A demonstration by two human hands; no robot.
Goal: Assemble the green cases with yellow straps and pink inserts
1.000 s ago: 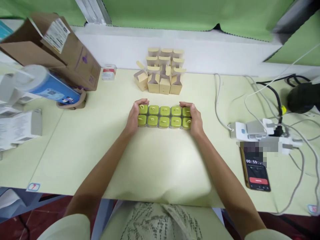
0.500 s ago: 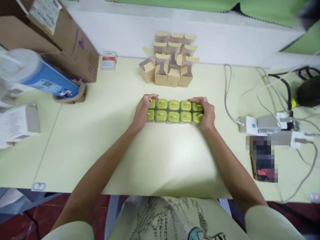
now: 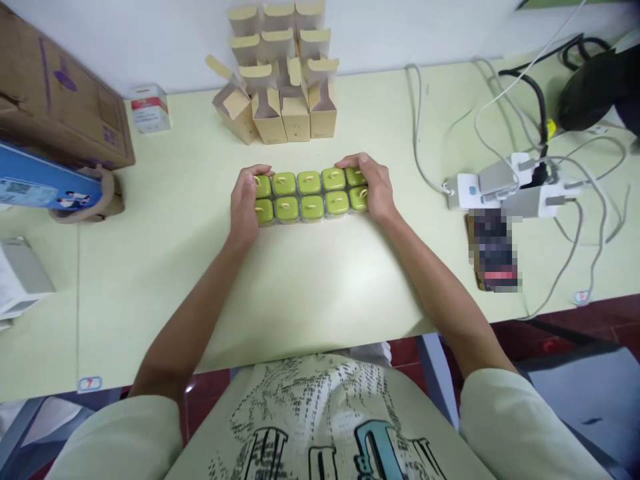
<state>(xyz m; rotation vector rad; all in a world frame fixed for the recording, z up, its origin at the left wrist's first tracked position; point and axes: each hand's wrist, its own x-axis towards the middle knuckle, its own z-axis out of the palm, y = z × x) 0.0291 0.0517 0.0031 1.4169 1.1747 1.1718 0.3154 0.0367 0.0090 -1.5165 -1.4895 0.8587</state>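
Note:
Two rows of small jars with green lids, each lid topped by a pale loop, stand packed together on the table. Their clear bodies show only as a thin edge along the front. My left hand is wrapped round the left end of the block, thumb at the side and fingers along the back. At the right end, my right hand grips in the same way. The end jars are partly hidden by my hands. Behind the jars, several open brown cardboard boxes stand grouped with their flaps up.
A small white-and-red box and a large carton stand at the back left, near a blue cylinder in a cardboard ring. On the right lie a power strip, tangled cables and a phone, partly pixelated.
The camera view has turned, so everything sits further left and higher in the picture. My hands keep the same hold on the ends of the jar block.

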